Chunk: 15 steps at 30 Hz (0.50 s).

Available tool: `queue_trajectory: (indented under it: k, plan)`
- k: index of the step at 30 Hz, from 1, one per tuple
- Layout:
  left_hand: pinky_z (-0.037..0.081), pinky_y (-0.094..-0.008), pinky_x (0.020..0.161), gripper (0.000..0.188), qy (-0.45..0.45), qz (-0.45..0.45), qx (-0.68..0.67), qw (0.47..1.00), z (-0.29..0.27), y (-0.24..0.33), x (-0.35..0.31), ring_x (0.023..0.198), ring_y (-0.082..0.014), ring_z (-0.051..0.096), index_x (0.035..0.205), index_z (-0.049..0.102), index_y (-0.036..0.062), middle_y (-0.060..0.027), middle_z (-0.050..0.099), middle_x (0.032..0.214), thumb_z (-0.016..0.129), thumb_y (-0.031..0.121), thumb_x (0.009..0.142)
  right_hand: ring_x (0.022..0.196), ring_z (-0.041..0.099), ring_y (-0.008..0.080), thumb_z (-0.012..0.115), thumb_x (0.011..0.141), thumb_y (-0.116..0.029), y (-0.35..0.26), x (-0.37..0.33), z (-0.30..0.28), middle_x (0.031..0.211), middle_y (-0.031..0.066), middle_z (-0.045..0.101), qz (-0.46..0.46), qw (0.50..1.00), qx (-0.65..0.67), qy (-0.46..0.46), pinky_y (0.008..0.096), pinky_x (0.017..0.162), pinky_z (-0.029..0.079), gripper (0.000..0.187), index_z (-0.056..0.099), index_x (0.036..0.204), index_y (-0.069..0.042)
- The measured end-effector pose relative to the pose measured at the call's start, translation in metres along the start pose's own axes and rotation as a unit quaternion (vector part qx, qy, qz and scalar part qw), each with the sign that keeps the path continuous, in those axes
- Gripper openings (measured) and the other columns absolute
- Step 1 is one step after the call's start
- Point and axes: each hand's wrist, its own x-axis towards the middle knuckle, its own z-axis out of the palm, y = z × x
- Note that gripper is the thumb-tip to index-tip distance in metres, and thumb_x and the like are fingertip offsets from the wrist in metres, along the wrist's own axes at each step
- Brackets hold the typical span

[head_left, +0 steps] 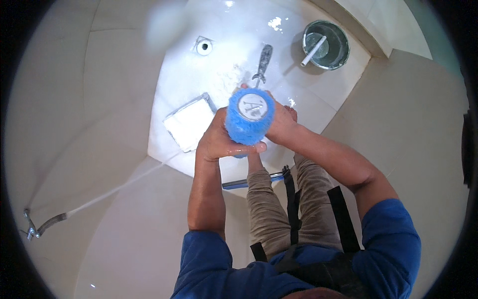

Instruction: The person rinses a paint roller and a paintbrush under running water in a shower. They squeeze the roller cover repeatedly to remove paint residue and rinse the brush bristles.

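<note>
A fluffy blue paint roller (242, 128) points its round, pale end cap up toward me. My left hand (217, 134) is closed around its near left side, wet, with the thumb laid across the front. From the right, my right hand (282, 122) grips it too, its fingers partly hidden behind the sleeve. Just beyond the roller lies a dark grey handle (265, 59) with a metal neck; whether it joins the roller I cannot tell. To the left of my hands, a rectangular white tray (190, 122) with grey edges rests on the wet floor.
A wall tap (32, 231) at lower left shoots a water jet (119, 188) toward the tray. A round drain (204, 47) lies at the far left, and a grey bucket (341, 47) holding a white stick stands far right. A blue-edged squeegee (235, 184) lies by my legs.
</note>
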Motion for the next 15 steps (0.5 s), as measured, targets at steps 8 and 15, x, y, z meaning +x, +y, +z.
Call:
queue_trajectory:
  k: [8,15]
  plan:
    - [0.052,-0.0316,0.089,0.046,0.165,-0.008,0.212,0.963,-0.073,-0.014,-0.013,0.098,-0.0171,0.066,0.110,0.068,0.0044,-0.0061,0.069,0.111,0.084,0.005,0.067,0.096,0.067,0.0305,0.064,0.088,-0.032,0.065,0.051,-0.017,0.086,0.0120,0.070,0.053,0.978,-0.105,-0.171,0.0487,0.095,0.045,0.026,0.064,0.101,-0.010]
    - [0.050,-0.0356,0.097,0.061,0.368,0.007,0.226,0.902,-0.116,-0.099,-0.069,0.114,-0.0234,0.060,0.128,0.055,0.0017,-0.0133,0.061,0.126,0.084,0.005,0.074,0.076,0.068,0.0360,0.059,0.092,-0.052,0.033,0.039,0.029,0.078,0.0165,0.068,0.152,0.960,0.013,-0.236,0.0475,0.069,0.052,0.045,0.064,0.101,-0.008]
